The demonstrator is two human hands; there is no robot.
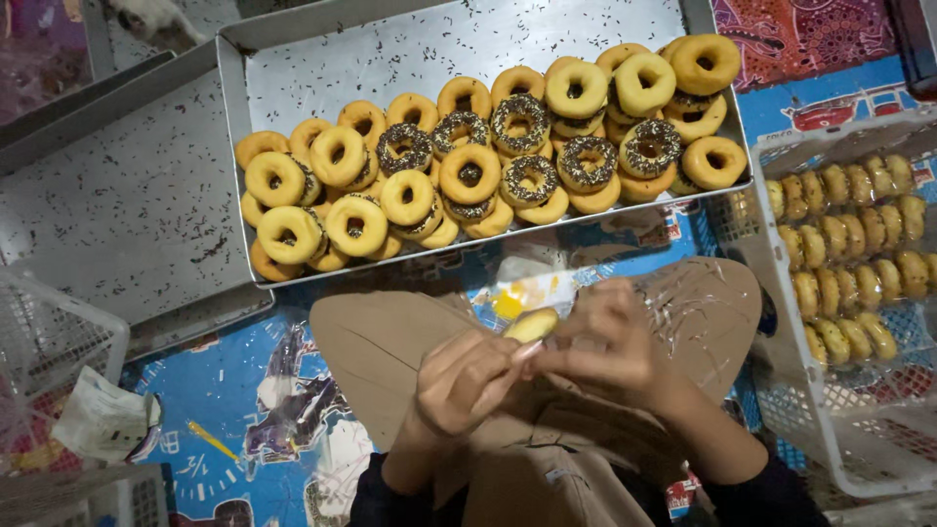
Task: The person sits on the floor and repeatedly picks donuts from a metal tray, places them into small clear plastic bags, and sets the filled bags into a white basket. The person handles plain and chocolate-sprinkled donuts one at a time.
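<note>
A metal tray point(293, 68) of ring doughnuts point(468, 174) lay beyond the lap. Just below the tray, the right hand point(607, 342) and left hand point(459, 381) jointly pinched one plain doughnut point(532, 324), fingers closed around it.

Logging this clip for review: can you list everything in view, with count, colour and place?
Ring doughnuts: dozens, golden, some chocolate-sprinkled, piled in the metal tray.
Rectangular metal tray: one, silver, top centre.
White plastic lattice crate: one, right, holding rows of wrapped doughnuts.
Flat metal sheet: one, grey, left.
White wire basket: one, lower left.
Crumpled paper packet: one, white, lower left.
Patterned floor mat: one, mostly blue, underneath.
Held doughnut: one, pale yellow, between both hands.
Left hand: fingers on the doughnut.
Right hand: with clear wrapper.
</note>
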